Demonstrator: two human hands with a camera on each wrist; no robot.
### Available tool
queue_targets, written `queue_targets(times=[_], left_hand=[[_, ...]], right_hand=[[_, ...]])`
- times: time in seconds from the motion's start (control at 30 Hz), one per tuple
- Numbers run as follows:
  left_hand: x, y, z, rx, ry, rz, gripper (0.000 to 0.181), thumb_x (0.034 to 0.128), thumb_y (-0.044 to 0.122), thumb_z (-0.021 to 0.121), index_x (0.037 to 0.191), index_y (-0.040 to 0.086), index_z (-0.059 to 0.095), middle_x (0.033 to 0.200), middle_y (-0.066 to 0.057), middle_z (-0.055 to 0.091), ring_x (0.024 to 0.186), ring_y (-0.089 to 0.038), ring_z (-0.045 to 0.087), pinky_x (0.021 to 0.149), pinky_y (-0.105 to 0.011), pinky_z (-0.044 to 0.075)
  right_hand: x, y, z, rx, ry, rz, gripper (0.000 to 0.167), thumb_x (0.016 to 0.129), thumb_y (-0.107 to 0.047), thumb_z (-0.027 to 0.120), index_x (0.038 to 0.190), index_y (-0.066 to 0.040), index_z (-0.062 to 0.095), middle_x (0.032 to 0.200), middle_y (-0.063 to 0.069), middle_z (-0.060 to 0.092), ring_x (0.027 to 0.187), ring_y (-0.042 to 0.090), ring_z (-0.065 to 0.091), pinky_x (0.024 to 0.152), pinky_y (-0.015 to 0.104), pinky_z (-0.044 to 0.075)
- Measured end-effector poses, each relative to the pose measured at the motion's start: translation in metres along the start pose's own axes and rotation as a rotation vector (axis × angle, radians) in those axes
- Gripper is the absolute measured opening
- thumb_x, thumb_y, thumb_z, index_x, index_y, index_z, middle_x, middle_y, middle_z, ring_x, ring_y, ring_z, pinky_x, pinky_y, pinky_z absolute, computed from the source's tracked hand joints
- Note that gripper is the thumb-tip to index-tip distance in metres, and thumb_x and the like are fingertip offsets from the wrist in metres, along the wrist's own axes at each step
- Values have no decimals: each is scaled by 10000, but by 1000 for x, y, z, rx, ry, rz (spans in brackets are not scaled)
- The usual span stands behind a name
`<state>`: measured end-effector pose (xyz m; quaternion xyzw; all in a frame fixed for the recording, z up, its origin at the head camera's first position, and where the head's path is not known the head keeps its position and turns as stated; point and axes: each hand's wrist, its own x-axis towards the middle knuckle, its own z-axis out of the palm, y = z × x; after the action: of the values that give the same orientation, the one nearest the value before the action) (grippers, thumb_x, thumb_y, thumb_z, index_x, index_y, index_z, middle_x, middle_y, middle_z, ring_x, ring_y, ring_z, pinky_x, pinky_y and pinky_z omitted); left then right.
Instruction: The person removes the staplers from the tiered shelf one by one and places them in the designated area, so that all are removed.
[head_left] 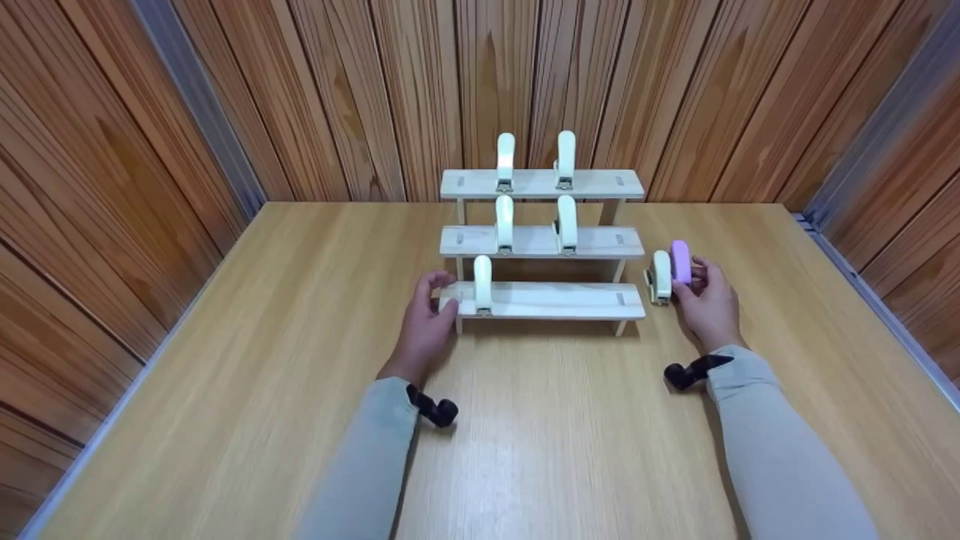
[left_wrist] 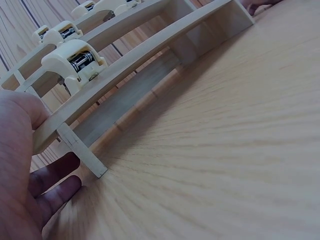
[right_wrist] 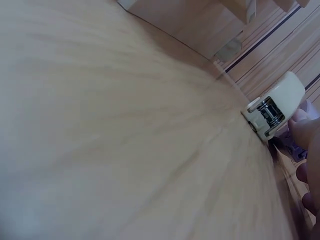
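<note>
A three-tier wooden rack (head_left: 555, 300) holds several white staplers: two on the top tier, two on the middle one, and one white stapler (head_left: 483, 285) at the left of the bottom tier. My left hand (head_left: 424, 330) grips the left end of the bottom shelf (left_wrist: 125, 60), thumb in front. Right of the rack, my right hand (head_left: 709, 304) pinches a purple stapler (head_left: 680, 262) between thumb and fingers. Against its left side stands another white stapler (head_left: 660, 277), upright on the table; in the right wrist view this white stapler (right_wrist: 282, 102) partly hides the purple one.
The wooden table (head_left: 225, 390) meets a wood-panelled wall (head_left: 337, 97) just behind the rack. Panelled walls with grey metal edging stand at both sides. A black wrist camera (head_left: 442, 412) is on the left wrist, another (head_left: 682, 376) on the right.
</note>
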<state>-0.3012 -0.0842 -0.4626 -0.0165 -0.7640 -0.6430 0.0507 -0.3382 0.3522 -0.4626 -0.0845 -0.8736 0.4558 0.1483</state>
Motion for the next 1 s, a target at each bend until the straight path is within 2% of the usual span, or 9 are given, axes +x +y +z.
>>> queue_targets(times=[0.2, 0.47, 0.77, 1.0], left_hand=[[-1, 2, 1, -6, -11, -23, 395, 1021, 222, 559, 1404, 232, 460, 1392, 127, 483, 1253, -180, 488, 1044, -387, 440], [0, 1, 1, 0, -25, -24, 409, 1024, 228, 553, 1421, 226, 452, 1422, 107, 469, 1333, -167, 434, 1089, -414, 397], [0, 0, -1, -31, -25, -28, 411, 1022, 221, 552, 1421, 217, 453, 1415, 120, 473, 1262, -185, 489, 1040, -390, 445], [3, 0, 0, 1, 2, -51, 378, 1008, 223, 576, 1365, 287, 469, 1381, 143, 493, 1250, -176, 484, 1065, -391, 413]], right_hand=[[9, -1, 1, -20, -19, 52, 594, 1025, -126, 565, 1561, -67, 316, 1466, 186, 494, 1287, 331, 488, 1102, 476, 379], [15, 0, 2, -85, 1, 40, 581, 1008, -119, 572, 1536, -45, 340, 1462, 193, 523, 1299, 359, 515, 1105, 496, 374], [18, -2, 5, -101, -17, 54, 587, 1024, -136, 569, 1547, -52, 315, 1471, 205, 514, 1327, 372, 497, 1118, 510, 360], [16, -1, 8, -138, 48, -5, 558, 998, -124, 608, 1497, -22, 381, 1406, 214, 576, 1277, 376, 558, 1094, 509, 378]])
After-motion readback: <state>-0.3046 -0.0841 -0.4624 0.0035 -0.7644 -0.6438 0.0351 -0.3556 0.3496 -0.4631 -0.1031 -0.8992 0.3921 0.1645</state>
